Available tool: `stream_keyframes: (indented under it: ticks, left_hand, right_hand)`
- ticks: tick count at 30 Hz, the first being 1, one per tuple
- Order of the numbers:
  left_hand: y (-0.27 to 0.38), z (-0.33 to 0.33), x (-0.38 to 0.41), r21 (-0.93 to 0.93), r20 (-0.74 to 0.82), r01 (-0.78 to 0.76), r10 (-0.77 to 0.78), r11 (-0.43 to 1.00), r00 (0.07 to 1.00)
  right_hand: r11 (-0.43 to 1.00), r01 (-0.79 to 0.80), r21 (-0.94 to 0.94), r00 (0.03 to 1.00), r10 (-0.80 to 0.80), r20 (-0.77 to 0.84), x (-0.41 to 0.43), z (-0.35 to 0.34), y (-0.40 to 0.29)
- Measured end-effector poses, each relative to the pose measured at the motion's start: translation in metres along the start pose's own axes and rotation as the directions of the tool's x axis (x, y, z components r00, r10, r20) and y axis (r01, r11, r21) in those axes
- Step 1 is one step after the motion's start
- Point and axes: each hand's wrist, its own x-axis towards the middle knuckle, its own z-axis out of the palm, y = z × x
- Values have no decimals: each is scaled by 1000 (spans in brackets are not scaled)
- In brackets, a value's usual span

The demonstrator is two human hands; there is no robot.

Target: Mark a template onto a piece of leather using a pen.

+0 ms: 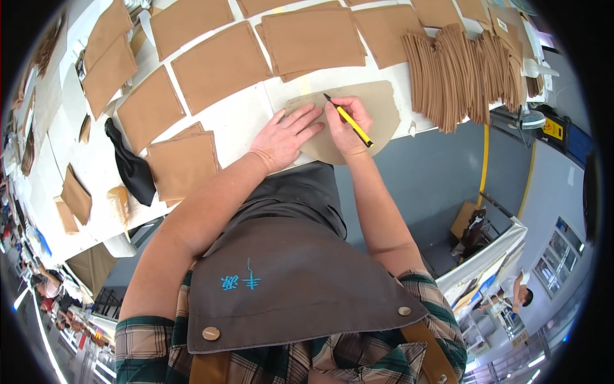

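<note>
My right hand (349, 124) grips a yellow and black pen (354, 126), its dark tip on the upper part of a sheet of grey-brown paper or card (379, 108) with a curved outline. Small handwriting runs along the sheet's upper edge. My left hand (287, 137) lies flat, fingers spread, on the left part of the same sheet. The sheet lies at the near edge of the white table and juts slightly over it. Just beyond it are stacked brown fabric or leather panels (314, 41).
More brown panels (220, 67) lie in rows across the white table (240, 115). A dense row of folded brown pieces (446, 79) stands at the right. A black cloth bundle (130, 165) and a wrapped tan object (118, 201) are at left. Co-workers (518, 290) sit farther off.
</note>
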Motion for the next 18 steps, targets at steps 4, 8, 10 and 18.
stream_keyframes:
  ticks: [4, 8, 10, 18]
  left_hand:
    - [2, -1, 1, 2, 18, 13, -13, 1000, 1000]
    - [1, 0, 1, -21, 17, 23, -23, 1000, 1000]
    - [1, 0, 0, -14, 21, 26, -25, 1000, 999]
    - [2, -3, 1, -14, 37, 27, -27, 1000, 999]
  right_hand:
    - [1000, 2, 19, 999, -3, 40, -3, 6, -4]
    - [1000, -22, 16, 996, 20, 86, -4, 7, -5]
    - [1000, -8, 6, 996, 8, 87, -4, 8, -6]
    - [1000, -28, -6, 995, 29, 94, -4, 9, -2]
